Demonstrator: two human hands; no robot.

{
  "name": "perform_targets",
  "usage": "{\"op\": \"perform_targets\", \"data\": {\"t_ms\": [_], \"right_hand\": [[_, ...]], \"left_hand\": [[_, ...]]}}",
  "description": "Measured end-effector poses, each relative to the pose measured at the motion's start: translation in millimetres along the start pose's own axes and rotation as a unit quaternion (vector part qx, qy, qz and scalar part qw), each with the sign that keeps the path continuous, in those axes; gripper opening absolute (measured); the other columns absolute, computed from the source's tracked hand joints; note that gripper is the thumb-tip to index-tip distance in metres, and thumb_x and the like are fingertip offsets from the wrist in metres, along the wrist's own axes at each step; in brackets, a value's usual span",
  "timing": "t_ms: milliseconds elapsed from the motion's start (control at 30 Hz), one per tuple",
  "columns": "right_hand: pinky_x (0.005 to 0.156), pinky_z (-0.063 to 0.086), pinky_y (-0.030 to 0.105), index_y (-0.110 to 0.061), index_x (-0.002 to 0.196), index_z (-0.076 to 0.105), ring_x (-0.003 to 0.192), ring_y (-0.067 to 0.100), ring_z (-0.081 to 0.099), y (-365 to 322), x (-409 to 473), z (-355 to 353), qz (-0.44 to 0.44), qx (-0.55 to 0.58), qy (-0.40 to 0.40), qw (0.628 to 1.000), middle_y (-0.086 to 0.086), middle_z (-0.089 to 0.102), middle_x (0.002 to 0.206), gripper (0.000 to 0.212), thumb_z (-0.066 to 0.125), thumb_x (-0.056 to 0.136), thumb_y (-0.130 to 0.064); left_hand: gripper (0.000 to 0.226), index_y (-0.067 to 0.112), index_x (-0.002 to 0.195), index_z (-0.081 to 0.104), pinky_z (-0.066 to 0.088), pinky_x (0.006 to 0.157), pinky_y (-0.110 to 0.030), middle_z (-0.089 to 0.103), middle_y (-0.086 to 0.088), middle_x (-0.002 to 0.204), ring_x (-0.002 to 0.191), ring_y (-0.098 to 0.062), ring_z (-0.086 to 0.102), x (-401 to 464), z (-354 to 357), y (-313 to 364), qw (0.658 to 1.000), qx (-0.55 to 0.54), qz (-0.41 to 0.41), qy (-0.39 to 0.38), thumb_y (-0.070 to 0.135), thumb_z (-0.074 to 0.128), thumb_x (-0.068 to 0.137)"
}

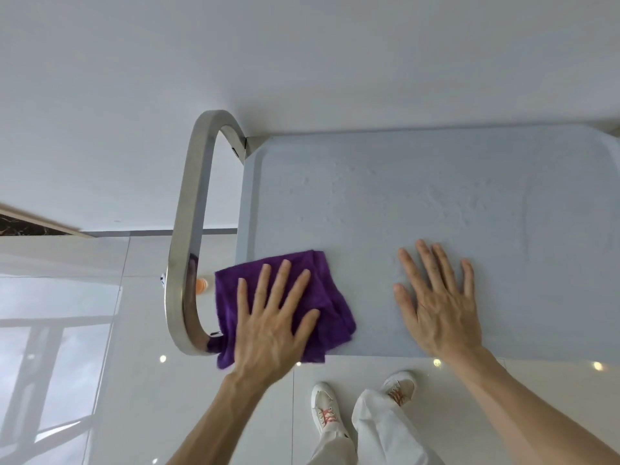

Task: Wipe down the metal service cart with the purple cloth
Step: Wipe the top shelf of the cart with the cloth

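The metal service cart's top shelf (pixel 419 196) fills the right half of the view, pale grey with a raised rim. Its curved steel handle (pixel 188 229) loops out on the left side. The purple cloth (pixel 322 280) lies crumpled on the shelf's near left corner and hangs a little over the edge. My left hand (pixel 271 317) presses flat on the cloth with fingers spread. Beside it, to the right, my right hand (pixel 439 297) rests flat on the bare shelf with straight fingers.
A white wall (pixel 302 62) stands right behind the cart. Glossy white floor tiles (pixel 134 380) lie to the left and in front. My feet in white shoes (pixel 327 411) stand close to the cart's near edge. Something small and orange (pixel 202 285) shows behind the handle.
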State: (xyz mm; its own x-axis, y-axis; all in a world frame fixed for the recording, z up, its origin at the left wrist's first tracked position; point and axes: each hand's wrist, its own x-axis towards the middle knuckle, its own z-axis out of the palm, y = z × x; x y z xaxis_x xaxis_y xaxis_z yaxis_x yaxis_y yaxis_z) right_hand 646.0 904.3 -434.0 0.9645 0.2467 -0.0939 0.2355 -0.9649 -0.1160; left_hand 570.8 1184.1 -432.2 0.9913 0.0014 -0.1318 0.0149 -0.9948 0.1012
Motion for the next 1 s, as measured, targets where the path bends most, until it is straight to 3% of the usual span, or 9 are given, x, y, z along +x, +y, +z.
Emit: {"op": "perform_targets", "data": {"t_ms": [167,300,433,567,700,900,1000], "right_hand": [[0.119,0.013,0.060,-0.028,0.155,0.029,0.152,0.025,0.020,2,1,3,0.001,0.003,0.008,1.000,0.003,0.022,0.164,0.060,0.026,0.100,-0.052],[0.119,0.014,0.060,-0.029,0.156,0.028,0.152,0.024,0.020,2,1,4,0.000,0.002,0.015,1.000,0.003,0.023,0.164,0.060,0.025,0.100,-0.053],[0.118,0.015,0.061,-0.028,0.156,0.026,0.152,0.025,0.018,4,0,5,-0.010,-0.008,0.010,1.000,0.004,0.021,0.164,0.061,0.019,0.102,-0.054],[0.119,0.015,0.060,-0.027,0.154,0.032,0.151,0.025,0.020,0,1,2,-0.001,0.001,0.017,1.000,0.004,0.024,0.164,0.059,0.025,0.101,-0.052],[0.118,0.016,0.060,-0.028,0.154,0.032,0.151,0.024,0.020,1,1,3,0.000,0.001,0.022,1.000,0.003,0.024,0.164,0.059,0.029,0.100,-0.051],[0.118,0.018,0.060,-0.029,0.155,0.031,0.151,0.024,0.021,5,3,8,-0.001,-0.006,0.033,0.999,0.002,0.025,0.163,0.059,0.029,0.100,-0.052],[0.118,0.017,0.060,-0.031,0.156,0.027,0.152,0.023,0.020,5,2,9,-0.001,-0.005,0.028,1.000,0.002,0.024,0.164,0.059,0.027,0.101,-0.053]], "left_hand": [[0.064,0.031,0.157,0.018,0.007,0.117,-0.065,0.021,-0.001,0.163,0.151,-0.032,0.014,64,-6,14,0.995,0.006,-0.096,0.020,0.061,0.017,0.100],[0.063,0.028,0.157,0.022,0.009,0.116,-0.066,0.019,-0.002,0.164,0.151,-0.035,0.011,89,-2,72,0.999,-0.010,-0.024,0.027,0.058,0.023,0.101],[0.061,0.032,0.157,0.019,0.013,0.117,-0.063,0.015,0.001,0.165,0.153,-0.030,0.006,60,5,94,0.998,-0.037,0.051,0.018,0.056,0.027,0.102],[0.063,0.037,0.156,0.019,0.014,0.119,-0.059,0.016,0.005,0.165,0.153,-0.024,0.009,31,4,39,0.999,-0.023,0.023,0.017,0.061,0.030,0.099],[0.065,0.036,0.156,0.017,0.007,0.120,-0.059,0.017,0.003,0.165,0.152,-0.028,0.010,69,-7,4,0.999,0.009,-0.034,-0.002,0.064,0.021,0.098],[0.068,0.034,0.157,0.003,-0.001,0.117,-0.065,0.002,0.000,0.167,0.152,-0.032,-0.005,169,-17,42,0.993,-0.031,-0.118,-0.004,0.065,0.008,0.097],[0.070,0.032,0.158,0.005,-0.001,0.116,-0.066,0.002,0.000,0.167,0.152,-0.034,-0.005,174,-13,76,0.999,-0.020,-0.049,0.002,0.066,0.010,0.097]]}}
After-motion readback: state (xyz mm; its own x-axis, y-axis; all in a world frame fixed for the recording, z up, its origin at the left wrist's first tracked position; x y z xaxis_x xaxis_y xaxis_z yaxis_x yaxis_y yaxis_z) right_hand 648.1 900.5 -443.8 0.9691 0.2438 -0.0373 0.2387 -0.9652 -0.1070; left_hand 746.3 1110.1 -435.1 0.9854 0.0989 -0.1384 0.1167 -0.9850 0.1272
